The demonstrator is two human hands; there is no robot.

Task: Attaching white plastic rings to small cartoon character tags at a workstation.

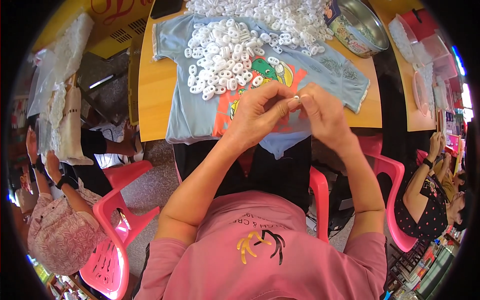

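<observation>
- Setting: a crowded room with a smooth orange-yellow wooden table [155, 85], taken here as the landmark; pink plastic chairs [112, 220] stand on a speckled floor below its near edge.
- Light-blue T-shirt [195, 110]: soft knit cloth with lace-trimmed sleeves and a green-and-orange cartoon print, spread flat on the table, its hem hanging over the near edge.
- White plastic pieces [225, 60]: small, glossy, oval, each with holes; heaped on the shirt's chest and on across the far side of the table.
- Small white piece [296, 98]: held above the table's near edge, over the shirt's print, at the point where both hands meet.
- Left hand [260, 112]: fingers curled, thumb and fingertips pinching the small piece from its left.
- Right hand [325, 112]: fingers bunched, tips pressed against the same piece from its right; the two hands touch.
- Round metal tin [362, 30]: shiny inside, printed outside, at the table's far right corner, well apart from the hands.
- Clear plastic containers [430, 50]: on a second surface to the right of the table.
- Other people: one in a patterned top [60, 230] left of the table, one in a dotted top [425, 205] right of it.
</observation>
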